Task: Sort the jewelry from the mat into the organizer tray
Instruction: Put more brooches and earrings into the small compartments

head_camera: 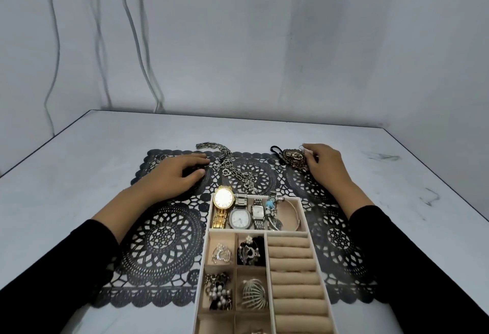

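A beige organizer tray point(207, 259) lies on a black lace mat point(161, 241) near me. Its far compartment holds a gold watch point(223, 201), two silver watches and a bangle point(292, 213). Smaller cells hold brooches and earrings, and the ring rolls point(293, 275) on the right look bare. A silver chain necklace point(232, 167) lies on the mat beyond the tray. My left hand point(174, 175) rests flat on the mat left of the chain. My right hand point(322, 164) touches an ornate bronze pendant on a black cord point(292, 159), fingers curled at its right edge.
The mat sits on a pale marble-look table point(79, 153) whose far edge meets a grey wall. A small silver piece point(162, 157) lies at the mat's far left corner. White cables point(137, 42) hang down the wall at the left.
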